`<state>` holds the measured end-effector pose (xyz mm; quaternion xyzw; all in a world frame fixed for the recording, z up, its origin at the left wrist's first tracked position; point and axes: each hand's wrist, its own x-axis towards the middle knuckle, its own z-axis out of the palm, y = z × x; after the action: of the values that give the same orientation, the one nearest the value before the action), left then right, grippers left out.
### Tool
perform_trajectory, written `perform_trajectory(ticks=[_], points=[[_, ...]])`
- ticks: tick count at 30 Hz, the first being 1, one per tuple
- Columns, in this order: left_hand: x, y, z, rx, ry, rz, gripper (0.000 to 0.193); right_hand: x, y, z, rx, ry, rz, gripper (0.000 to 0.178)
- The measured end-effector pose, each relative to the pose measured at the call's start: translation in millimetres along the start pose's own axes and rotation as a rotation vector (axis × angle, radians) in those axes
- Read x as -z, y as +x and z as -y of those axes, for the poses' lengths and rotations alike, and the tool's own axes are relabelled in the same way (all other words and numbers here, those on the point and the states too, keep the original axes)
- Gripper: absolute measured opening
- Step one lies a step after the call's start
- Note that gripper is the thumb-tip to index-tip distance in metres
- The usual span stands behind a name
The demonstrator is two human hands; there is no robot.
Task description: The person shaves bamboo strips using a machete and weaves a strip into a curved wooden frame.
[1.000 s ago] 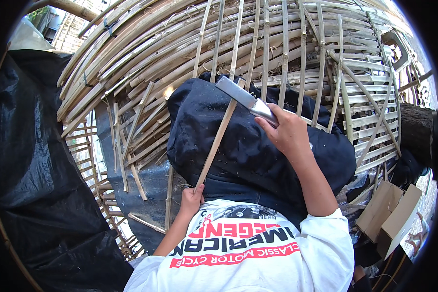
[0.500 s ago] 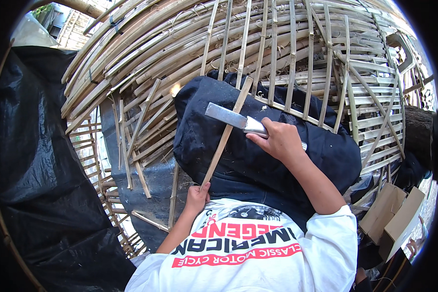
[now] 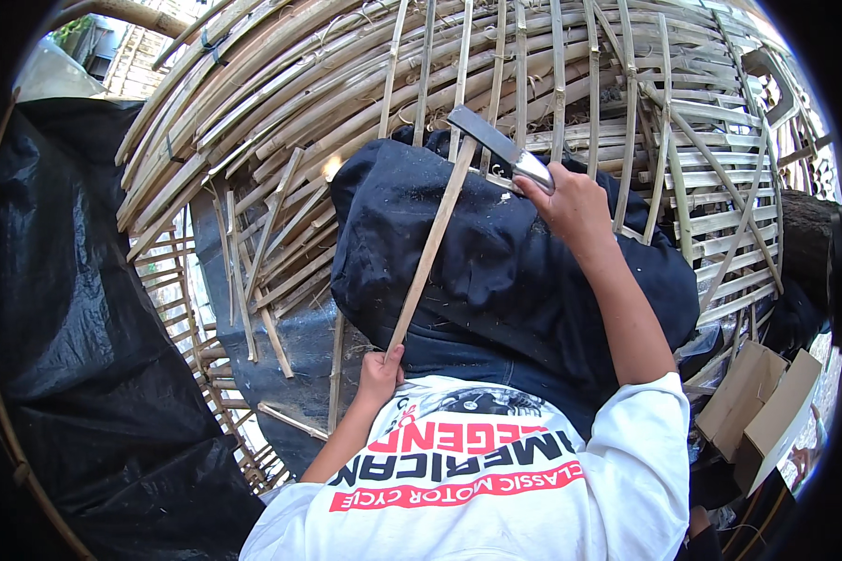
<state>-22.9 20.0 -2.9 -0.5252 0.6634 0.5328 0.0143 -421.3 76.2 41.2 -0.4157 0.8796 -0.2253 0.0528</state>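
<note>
While split bamboo slats [image 3: 290, 103] are piled beyond, black cloth [image 3: 505, 252] is spread nearer. Above that cloth a bamboo strip [image 3: 428, 257] is held aslant, its far end crossed by a broad metal blade [image 3: 489, 137]; whether the two touch cannot be told. The blade's handle is wrapped by the curled right hand [image 3: 573, 210]; the strip's near end is pinched beneath the thumb of the folded left hand [image 3: 379, 377]. The strip is judged light, stiff and splintery, best gripped at its near end, well clear of the blade.
</note>
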Motion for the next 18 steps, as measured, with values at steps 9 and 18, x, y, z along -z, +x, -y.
perform_trajectory(ticks=[9,18], points=[[1.5,3.3,11.5,-0.005,0.004,0.026,0.068,14.7,-17.3,7.6,0.007,0.147,0.065,0.054],[10.3,6.7,-3.3,0.100,-0.007,0.122,0.072,-15.3,-20.4,18.0,0.317,0.129,0.150,0.060]])
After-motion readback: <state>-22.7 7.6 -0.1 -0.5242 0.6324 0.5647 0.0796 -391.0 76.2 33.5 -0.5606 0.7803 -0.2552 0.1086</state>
